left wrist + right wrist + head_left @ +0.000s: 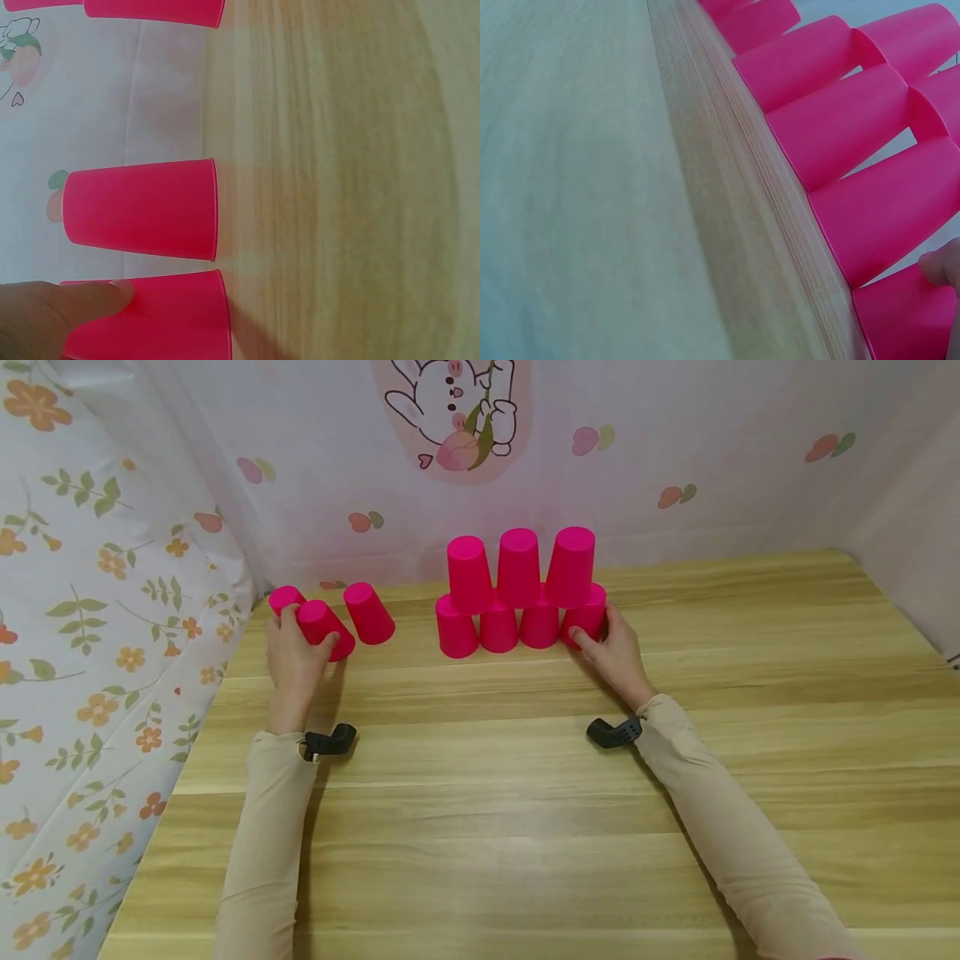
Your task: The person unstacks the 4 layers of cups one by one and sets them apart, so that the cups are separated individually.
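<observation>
Wooden table (465, 810): bearing ten pink cups (519, 568), all standing upside down.
Cup stack (498, 622): rising at the back, four cups below, three above.
Loose cups (370, 612): standing left of the stack; leftmost hiding partly behind fingers.
Left hand (291, 664): gripping the front loose cup (318, 619), partly spread.
Right hand (618, 656): holding the bottom row's right-end cup (589, 625), similarly spread.
Left thumb (97, 300): pressing cup wall in left wrist view, leftmost cup falling outside.
Right thumb (941, 266): touching cup wall in right wrist view, top row being cut off.
</observation>
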Available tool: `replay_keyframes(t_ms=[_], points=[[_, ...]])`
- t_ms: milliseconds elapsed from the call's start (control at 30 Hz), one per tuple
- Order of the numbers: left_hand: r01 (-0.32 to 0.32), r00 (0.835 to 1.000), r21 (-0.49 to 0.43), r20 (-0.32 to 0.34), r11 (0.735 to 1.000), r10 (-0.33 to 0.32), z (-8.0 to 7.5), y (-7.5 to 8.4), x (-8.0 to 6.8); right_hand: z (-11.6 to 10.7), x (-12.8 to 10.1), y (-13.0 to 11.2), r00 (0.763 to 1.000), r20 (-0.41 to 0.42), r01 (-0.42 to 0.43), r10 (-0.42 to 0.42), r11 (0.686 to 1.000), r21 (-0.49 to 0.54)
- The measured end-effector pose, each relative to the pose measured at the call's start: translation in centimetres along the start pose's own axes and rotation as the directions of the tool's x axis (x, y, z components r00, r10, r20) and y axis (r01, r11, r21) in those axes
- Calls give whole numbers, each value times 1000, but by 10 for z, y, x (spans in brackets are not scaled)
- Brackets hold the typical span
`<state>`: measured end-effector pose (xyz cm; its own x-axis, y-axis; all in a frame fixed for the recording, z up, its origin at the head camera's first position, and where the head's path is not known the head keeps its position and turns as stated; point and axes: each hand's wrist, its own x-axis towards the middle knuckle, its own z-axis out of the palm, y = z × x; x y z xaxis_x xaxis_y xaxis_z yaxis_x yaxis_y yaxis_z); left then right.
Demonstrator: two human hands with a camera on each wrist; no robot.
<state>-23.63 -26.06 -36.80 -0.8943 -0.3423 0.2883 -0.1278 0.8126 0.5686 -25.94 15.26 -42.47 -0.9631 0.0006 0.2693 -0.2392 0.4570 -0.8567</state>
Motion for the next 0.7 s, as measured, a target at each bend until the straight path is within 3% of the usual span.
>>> replay_keyframes(t_ms=[400, 700], points=[[-92, 994, -67, 57, 993, 96, 1, -6, 1, 0, 3, 3, 1000, 5, 6, -6, 1000, -27], [-120, 991, -33, 50, 992, 122, -4, -8, 3, 2, 1, 3, 1000, 12, -2, 2, 1000, -20]])
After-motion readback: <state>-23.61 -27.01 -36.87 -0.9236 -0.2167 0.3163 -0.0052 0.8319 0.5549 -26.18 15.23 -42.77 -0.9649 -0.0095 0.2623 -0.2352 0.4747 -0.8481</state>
